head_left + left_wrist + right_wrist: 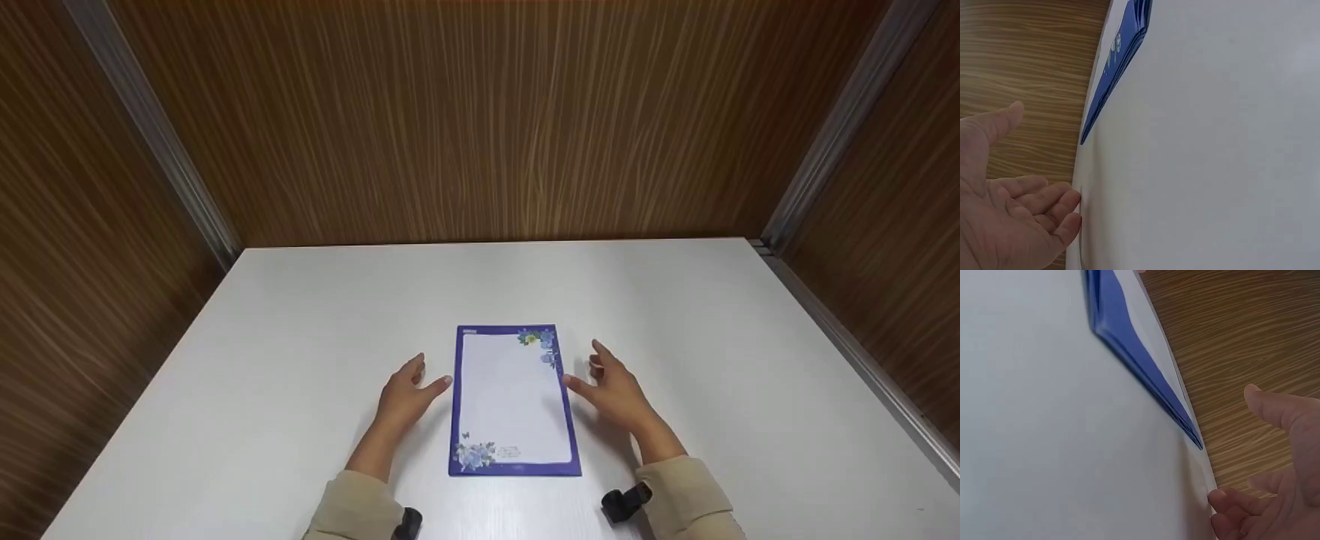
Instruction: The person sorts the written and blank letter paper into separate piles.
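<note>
A flat, folded paper item (pixel 514 397) with a white middle, a purple-blue border and blue flowers at two corners lies on the white table. Thin stacked layers show along its edge in both wrist views. My left hand (pixel 403 401) hovers at its left side, thumb tip near the border, fingers loosely bent. On the opposite side my right hand (pixel 619 394) mirrors it, its thumb tip right at the right border. Neither hand holds anything. The left wrist view shows the left palm (pixel 1010 225) turned inward, with the thumb spread from the fingers.
The white table (pixel 300 322) spreads around the paper item on all sides. Brown wood-grain panels (pixel 480 120) rise behind it and at both sides, with grey metal strips (pixel 832 112) at the corners. A black device (pixel 626 502) sits at the right cuff.
</note>
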The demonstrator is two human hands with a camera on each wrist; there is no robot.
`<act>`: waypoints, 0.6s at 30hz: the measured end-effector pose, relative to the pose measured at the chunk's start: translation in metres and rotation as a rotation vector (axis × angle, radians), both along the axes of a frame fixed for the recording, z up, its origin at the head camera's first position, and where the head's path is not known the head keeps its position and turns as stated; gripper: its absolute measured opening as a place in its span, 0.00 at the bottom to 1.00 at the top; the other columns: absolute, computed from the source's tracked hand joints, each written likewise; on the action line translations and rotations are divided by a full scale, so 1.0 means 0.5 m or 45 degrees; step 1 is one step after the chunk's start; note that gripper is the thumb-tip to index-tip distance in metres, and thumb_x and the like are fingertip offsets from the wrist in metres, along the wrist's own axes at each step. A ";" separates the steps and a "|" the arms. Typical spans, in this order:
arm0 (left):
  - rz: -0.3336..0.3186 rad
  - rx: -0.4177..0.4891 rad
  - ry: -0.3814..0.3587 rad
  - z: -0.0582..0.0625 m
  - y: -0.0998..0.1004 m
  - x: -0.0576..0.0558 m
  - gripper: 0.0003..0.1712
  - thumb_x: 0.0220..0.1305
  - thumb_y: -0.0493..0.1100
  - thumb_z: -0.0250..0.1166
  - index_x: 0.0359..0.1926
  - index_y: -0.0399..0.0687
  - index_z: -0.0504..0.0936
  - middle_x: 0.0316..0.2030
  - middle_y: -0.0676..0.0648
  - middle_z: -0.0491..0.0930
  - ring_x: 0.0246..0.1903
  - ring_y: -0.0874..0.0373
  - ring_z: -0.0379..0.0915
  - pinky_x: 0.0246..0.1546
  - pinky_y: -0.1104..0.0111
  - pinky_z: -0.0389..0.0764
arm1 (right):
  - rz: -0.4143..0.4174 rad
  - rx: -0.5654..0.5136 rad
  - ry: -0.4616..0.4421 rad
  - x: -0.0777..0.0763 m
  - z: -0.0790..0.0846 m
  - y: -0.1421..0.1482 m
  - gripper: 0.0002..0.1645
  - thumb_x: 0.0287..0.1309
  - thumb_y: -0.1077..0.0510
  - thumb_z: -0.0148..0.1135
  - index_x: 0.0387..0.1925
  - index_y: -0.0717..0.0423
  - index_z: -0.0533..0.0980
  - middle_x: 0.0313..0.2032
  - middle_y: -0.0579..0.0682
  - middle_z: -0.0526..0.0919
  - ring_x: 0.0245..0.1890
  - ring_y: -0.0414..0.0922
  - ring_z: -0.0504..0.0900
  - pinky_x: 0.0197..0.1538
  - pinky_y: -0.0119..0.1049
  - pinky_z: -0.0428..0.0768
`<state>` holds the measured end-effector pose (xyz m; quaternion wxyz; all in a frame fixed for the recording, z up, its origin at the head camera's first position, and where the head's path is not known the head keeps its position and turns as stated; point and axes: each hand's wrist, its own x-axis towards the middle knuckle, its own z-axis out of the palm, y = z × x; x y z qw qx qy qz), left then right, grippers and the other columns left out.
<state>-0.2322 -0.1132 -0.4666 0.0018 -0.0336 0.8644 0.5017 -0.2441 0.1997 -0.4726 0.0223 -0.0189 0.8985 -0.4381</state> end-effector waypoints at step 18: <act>-0.078 0.065 -0.065 -0.007 0.036 -0.008 0.41 0.63 0.50 0.64 0.67 0.31 0.60 0.62 0.34 0.67 0.63 0.40 0.61 0.63 0.52 0.63 | -0.005 -0.063 -0.013 0.003 -0.001 -0.041 0.53 0.56 0.46 0.66 0.71 0.67 0.50 0.62 0.68 0.66 0.61 0.62 0.67 0.64 0.53 0.64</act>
